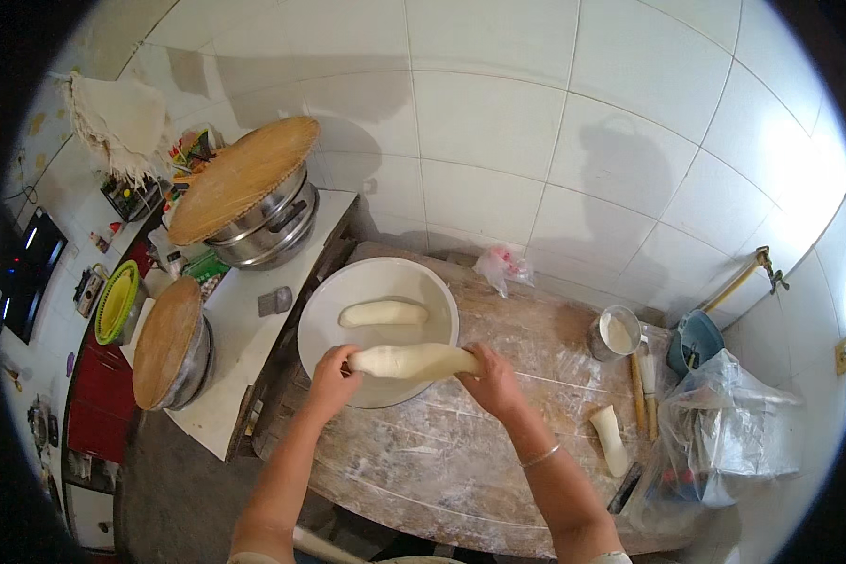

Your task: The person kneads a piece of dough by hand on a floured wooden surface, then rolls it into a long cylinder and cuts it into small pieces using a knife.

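A thick roll of pale dough is stretched level between my hands, over the near side of a wide white basin. My left hand grips its left end, fingers closed. The right end is pinched in my right hand, which has the thumb on the near side. Inside the basin lies a second dough roll, apart from the one I hold. Farther right, a shorter dough piece rests on the floured wooden board.
Right of the board's middle stand a metal cup of flour, rolling pins, a dark-bladed knife, a blue pot and a plastic-wrapped bundle. A steamer with a woven lid sits on the left counter.
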Demonstrator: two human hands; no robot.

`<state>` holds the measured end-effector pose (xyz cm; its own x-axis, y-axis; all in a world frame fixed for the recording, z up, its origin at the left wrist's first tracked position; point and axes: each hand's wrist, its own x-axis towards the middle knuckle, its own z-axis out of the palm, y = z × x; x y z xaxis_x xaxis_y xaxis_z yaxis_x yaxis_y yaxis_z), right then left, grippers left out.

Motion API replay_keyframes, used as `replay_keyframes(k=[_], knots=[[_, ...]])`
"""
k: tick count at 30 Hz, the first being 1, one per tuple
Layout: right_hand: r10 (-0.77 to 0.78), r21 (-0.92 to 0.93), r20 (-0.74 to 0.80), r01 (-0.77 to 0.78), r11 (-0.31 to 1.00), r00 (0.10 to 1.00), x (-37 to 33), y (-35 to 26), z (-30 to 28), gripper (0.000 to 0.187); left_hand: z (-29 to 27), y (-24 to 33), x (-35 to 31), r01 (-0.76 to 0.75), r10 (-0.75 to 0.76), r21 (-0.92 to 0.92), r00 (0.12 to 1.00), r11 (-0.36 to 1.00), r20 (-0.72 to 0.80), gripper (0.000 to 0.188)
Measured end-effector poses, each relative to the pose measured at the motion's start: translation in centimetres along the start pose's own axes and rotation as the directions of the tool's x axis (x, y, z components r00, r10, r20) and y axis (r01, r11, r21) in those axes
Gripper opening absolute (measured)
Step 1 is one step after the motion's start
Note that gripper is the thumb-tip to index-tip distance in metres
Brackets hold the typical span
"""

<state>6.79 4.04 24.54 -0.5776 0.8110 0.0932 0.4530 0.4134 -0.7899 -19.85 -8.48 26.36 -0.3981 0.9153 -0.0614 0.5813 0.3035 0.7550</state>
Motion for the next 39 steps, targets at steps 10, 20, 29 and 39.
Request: replay_keyframes(k=[10, 20, 29, 39], knots=[[0.116, -0.065, -0.055, -0.119, 0.991, 0.992, -7.3, 11.2, 7.2, 0.055, 7.8, -10.0, 0.1, 0.037, -0.037, 0.012, 0.999, 0.999, -0.005, 0.046], [0.325, -0.372, -0.559, -0.581, 0.724, 0.763, -21.9, 26.0, -2.9, 0.067, 16.6, -2.6, 2.5, -0.189, 0.188, -0.117, 0.982, 0.975, -0.021, 0.030], [0.589, -0.282, -0.405, -0.708, 0.647, 0.699, -24.3, 28.0, -2.0, 0.056, 29.1, 3.2, -5.8, -0.543, 0.514, 0.029, 0.809, 0.839, 0.285, 0.032], [0.452, -0.311, -0.167, -0.481, 0.819, 0.876, -29.2, 20.3, -0.6, 0.056, 37.2, -0.2, -10.7, 0.196, -0.276, 0.237, 0.882, 0.952, 0.383, 0.060]])
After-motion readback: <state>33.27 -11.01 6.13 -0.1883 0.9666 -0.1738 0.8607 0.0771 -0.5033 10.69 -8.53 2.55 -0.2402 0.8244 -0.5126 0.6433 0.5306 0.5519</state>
